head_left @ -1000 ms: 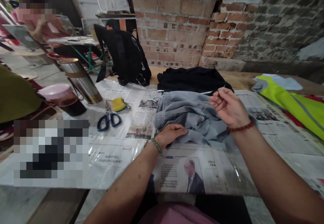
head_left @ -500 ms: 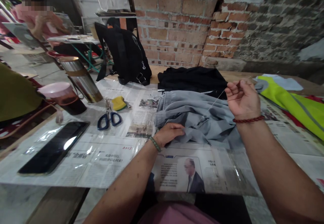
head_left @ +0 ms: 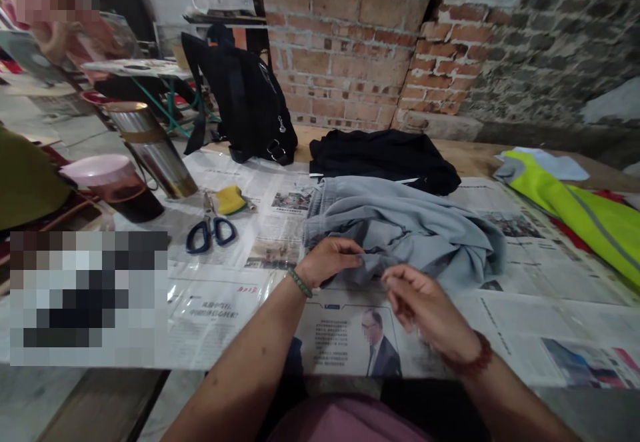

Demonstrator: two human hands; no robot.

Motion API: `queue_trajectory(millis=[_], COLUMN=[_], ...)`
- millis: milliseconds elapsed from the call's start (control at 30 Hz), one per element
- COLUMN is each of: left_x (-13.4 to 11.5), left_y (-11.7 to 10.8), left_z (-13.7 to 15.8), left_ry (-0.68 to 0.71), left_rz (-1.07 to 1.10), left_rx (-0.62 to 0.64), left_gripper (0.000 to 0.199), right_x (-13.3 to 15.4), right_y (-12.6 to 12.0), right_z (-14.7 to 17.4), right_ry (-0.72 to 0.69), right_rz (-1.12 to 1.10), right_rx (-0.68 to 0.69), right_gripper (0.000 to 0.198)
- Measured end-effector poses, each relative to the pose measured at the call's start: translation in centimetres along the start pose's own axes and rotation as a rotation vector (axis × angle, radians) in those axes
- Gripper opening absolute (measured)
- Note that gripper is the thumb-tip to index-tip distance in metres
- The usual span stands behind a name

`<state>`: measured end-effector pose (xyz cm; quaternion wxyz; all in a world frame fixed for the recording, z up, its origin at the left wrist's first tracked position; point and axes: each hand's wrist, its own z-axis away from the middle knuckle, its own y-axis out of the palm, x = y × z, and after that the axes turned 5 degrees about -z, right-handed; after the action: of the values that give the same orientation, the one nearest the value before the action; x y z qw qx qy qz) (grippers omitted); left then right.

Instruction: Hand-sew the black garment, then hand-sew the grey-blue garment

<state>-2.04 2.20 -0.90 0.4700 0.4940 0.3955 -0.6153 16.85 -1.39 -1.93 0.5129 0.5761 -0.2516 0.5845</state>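
Note:
A grey garment with a gathered elastic waistband, like a pair of trousers, lies crumpled in front of me. My left hand pinches a fold at its near edge, thumb and fingers closed on the cloth. Close by on the right, my right hand has thumb and forefinger pressed together just beside that fold. A fine thread ran from these fingers to the cloth half a second ago; now it is too thin to make out. Whether a needle is in the pinch does not show.
Newspaper under clear plastic covers the table. Left stand blue-handled scissors, a yellow sponge-like piece, a steel flask and a pink-lidded cup. Behind are a black backpack and black cloth; right, a neon-yellow garment. A person sits far left.
My right hand has come down and left from above the grey garment to its near edge beside my left hand. The left hand keeps its hold. The stretched thread no longer shows.

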Motion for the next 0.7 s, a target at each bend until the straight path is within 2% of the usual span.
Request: queue_trajectory(millis=[67,167,567,700], left_x=[-0.1,-0.2,0.0,0.0], left_y=[0.1,0.2,0.2,0.2], left_z=[0.1,0.2,0.3,0.3], left_ry=[0.023,0.042,0.081,0.14], left_rz=[-0.013,-0.018,-0.006,-0.058], left_rx=[-0.002,-0.004,-0.004,0.001], left_gripper=[0.009,0.01,0.013,0.011], right_x=[-1.5,-2.4,-2.2,-2.1], right_y=[0.6,1.1,1.8,1.7], right_z=[0.3,0.2,-0.5,-0.8], right_ry=[0.076,0.08,0.062,0.079], right_rz=[0.021,-0.007,-0.109,-0.153], right_rx=[0.027,-0.004,-0.041,-0.035], right_gripper=[0.027,0.029,0.029,0.027])
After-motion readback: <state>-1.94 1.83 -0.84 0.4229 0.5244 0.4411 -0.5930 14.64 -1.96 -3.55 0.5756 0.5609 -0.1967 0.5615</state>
